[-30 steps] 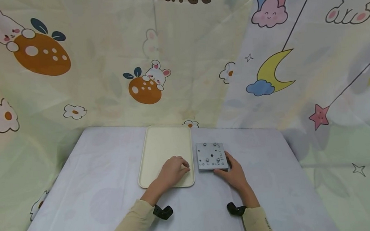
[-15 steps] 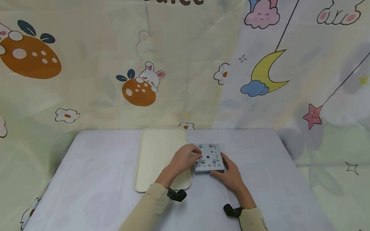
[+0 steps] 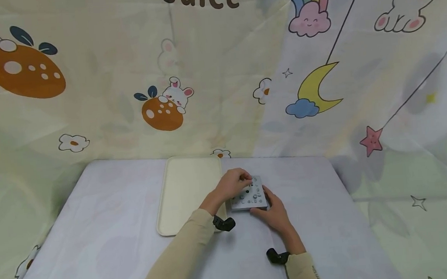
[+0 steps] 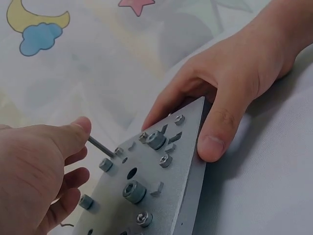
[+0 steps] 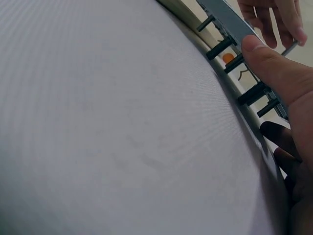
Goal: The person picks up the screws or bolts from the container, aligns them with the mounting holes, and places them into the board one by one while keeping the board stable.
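A square grey metal plate (image 3: 238,205) with several screws and engraved marks stands slightly raised over the table beside the tray. My right hand (image 3: 274,212) grips its right corner, thumb (image 4: 215,142) against the side edge. My left hand (image 3: 232,185) is over the plate's far left part and pinches a thin grey metal rod (image 4: 101,146) between thumb and fingers. The rod's lower end is at a small screw (image 4: 119,151) in the plate's face; whether they touch I cannot tell. Threaded bolts (image 5: 221,48) stick out under the plate.
A cream tray (image 3: 188,195) lies flat just left of the plate. A white cloth (image 3: 115,222) covers the table. Behind it hangs a printed curtain (image 3: 218,78). Black wrist cameras (image 3: 224,223) sit on both wrists.
My left hand has moved right and away from me, from over the tray to over the plate's far part. The right hand keeps its grip on the plate. The head view has shifted slightly.
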`<action>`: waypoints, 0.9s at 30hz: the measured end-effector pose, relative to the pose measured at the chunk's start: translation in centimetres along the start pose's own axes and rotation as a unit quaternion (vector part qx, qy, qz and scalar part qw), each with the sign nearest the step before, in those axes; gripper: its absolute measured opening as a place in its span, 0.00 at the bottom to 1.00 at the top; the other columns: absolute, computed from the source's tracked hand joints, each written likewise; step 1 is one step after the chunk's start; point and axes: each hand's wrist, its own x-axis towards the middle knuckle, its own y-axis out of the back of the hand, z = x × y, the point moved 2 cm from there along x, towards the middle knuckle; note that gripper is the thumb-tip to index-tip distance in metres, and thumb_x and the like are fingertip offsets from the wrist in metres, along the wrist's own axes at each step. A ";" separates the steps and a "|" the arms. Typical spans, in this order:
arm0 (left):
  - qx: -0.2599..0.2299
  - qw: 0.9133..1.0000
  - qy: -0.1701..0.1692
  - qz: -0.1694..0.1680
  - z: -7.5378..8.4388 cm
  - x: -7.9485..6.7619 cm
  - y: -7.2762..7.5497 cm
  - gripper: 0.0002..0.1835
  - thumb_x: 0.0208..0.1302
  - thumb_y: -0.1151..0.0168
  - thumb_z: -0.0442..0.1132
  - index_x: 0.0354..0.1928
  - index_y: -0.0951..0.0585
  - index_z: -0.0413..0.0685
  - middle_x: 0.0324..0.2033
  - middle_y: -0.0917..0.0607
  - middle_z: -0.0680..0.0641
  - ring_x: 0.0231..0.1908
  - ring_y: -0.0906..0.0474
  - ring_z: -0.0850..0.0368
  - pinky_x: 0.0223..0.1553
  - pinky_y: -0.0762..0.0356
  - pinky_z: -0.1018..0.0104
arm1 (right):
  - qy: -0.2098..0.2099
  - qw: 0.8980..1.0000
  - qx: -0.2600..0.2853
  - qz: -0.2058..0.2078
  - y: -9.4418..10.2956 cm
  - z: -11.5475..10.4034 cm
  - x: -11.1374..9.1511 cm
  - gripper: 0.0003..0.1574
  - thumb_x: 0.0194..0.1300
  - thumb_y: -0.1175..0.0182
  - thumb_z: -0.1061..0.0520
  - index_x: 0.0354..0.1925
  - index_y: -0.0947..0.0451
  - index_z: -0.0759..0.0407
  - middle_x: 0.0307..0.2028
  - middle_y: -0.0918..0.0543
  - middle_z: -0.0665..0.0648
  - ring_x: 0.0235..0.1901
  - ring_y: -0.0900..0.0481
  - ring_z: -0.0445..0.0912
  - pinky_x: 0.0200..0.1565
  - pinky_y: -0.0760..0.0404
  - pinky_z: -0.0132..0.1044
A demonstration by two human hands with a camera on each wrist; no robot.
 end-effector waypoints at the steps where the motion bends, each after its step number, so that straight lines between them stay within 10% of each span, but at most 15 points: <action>1: 0.001 1.000 -0.002 -0.002 -0.1 0.2 -0.1 0.08 0.68 0.38 0.43 0.44 0.16 0.51 0.37 0.18 0.58 0.36 0.24 0.65 0.38 0.25 0.69 | 0.002 1.000 0.003 0.003 0.0 -0.1 0.0 0.67 0.46 0.28 0.29 0.75 0.46 0.51 0.70 0.37 0.55 0.70 0.45 0.52 0.67 0.48 0.52; 27: -0.013 1.000 -0.001 -0.002 -1.2 2.0 -1.5 0.07 0.68 0.38 0.46 0.40 0.16 0.53 0.34 0.17 0.60 0.34 0.23 0.66 0.39 0.26 0.68 | -0.005 1.000 0.000 0.000 -0.1 -0.1 -0.1 0.67 0.46 0.28 0.30 0.75 0.46 0.50 0.69 0.36 0.54 0.69 0.43 0.51 0.67 0.47 0.51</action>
